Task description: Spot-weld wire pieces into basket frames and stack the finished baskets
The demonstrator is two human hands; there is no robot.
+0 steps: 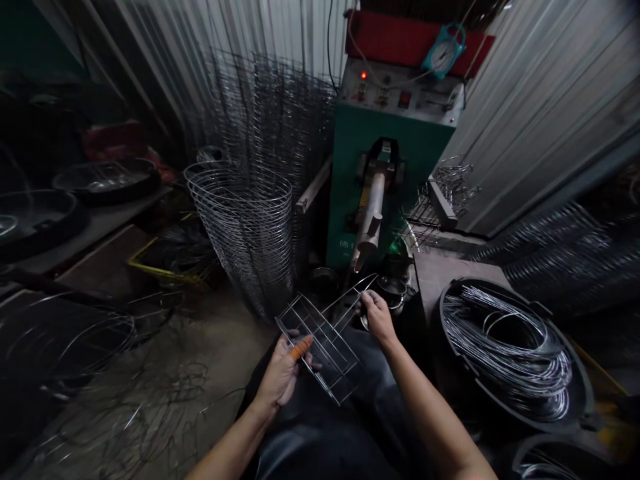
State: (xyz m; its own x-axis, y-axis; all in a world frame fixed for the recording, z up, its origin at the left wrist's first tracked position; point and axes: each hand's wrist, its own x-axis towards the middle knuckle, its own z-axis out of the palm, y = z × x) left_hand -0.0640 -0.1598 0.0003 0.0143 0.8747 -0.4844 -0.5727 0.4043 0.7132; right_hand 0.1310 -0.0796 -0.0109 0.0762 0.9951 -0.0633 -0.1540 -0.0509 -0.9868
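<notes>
1. Steel-wire grid [320, 347]: a welded rectangular lattice, with long wire ends running out from one side. We judge it light and stiff across its welded crossings, springier at the free ends, and somewhat slippery where the bare wire is smooth. We would take hold at a welded edge, not at the loose ends.
2. Left hand [281, 373]: closed around the near edge of the grid, with an orange finger wrap [301, 347] on one finger.
3. Right hand [377, 319]: closed around the long wire ends at the far side, fingers curled over them.
4. Position: we find the grid held in the air between the hands, above the person's dark trousers [320, 443].
5. Just beyond: a green spot-welding machine [350, 167], its pale electrode arm [373, 217] angled down near the wire ends.
6. Left of the machine: a tall stack of wire hoops [240, 227].
7. To the right: a black tub [480, 283] holding a coil of bright wire [505, 353].
8. Farther out: black pans [107, 180] at left, and scrap wire [100, 400] across the concrete floor [235, 340].
</notes>
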